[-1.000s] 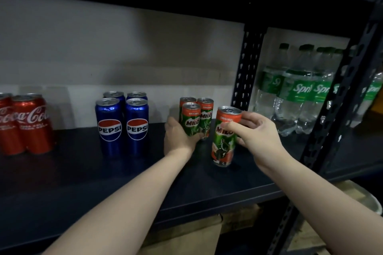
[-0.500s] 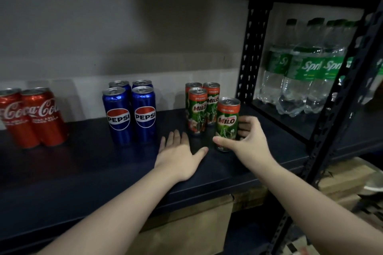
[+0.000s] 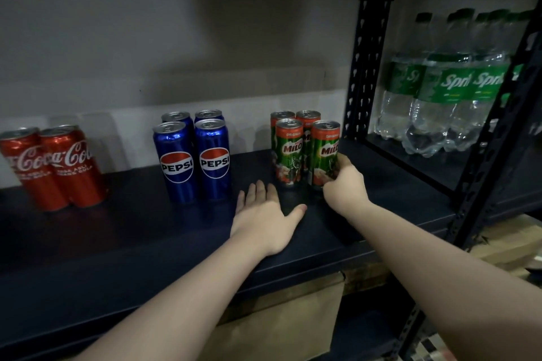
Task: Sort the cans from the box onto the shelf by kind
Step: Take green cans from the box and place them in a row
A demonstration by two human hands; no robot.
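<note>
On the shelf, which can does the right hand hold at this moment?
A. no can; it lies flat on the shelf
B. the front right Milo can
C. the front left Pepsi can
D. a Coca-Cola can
B: the right hand curls its fingers round the lower part of the front right Milo can, which stands upright beside the other Milo cans.

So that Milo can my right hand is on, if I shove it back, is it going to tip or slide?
The Milo can looks tall and slim, so a push near its top might tip it; the right hand grips it low, which probably favours sliding. Its glossy metal on the smooth shelf should slide easily. The neighbouring Milo cans stand close and may get knocked.
</note>
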